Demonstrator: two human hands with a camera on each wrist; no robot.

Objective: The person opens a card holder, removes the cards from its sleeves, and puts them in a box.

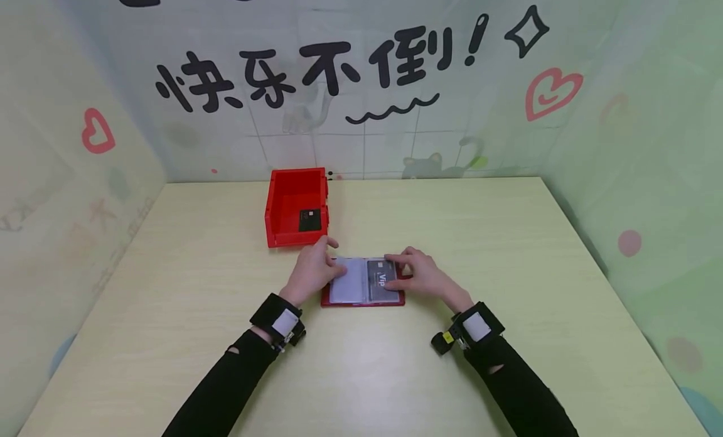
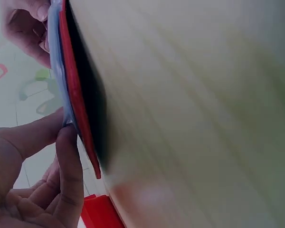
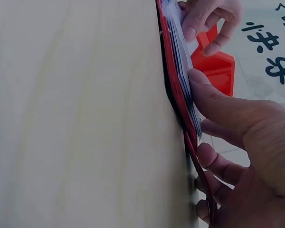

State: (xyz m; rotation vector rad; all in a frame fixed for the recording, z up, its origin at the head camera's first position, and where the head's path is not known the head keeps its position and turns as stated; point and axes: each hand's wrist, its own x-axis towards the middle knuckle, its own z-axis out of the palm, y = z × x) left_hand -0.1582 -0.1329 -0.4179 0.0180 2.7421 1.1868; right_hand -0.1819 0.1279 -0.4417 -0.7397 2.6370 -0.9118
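A red card holder [image 1: 363, 304] lies spread out on the table, its clear plastic sleeves showing. On its right-hand page sits a dark card marked "Vip" [image 1: 380, 280]. My left hand [image 1: 312, 272] pinches the edge of the left-hand sleeves [image 2: 60, 76] between thumb and index finger. From the right, my right hand [image 1: 422, 274] grips the holder's other side: its thumb [image 3: 213, 92] rests on the stacked sleeves, and the other fingers are at the red cover's edge [image 3: 199, 164].
Behind the holder, slightly left, stands a red bin [image 1: 294, 236] with a black card [image 1: 309, 220] inside. Printed cloth walls [image 1: 361, 154] enclose the pale wooden table [image 1: 480, 236] at the back and both sides.
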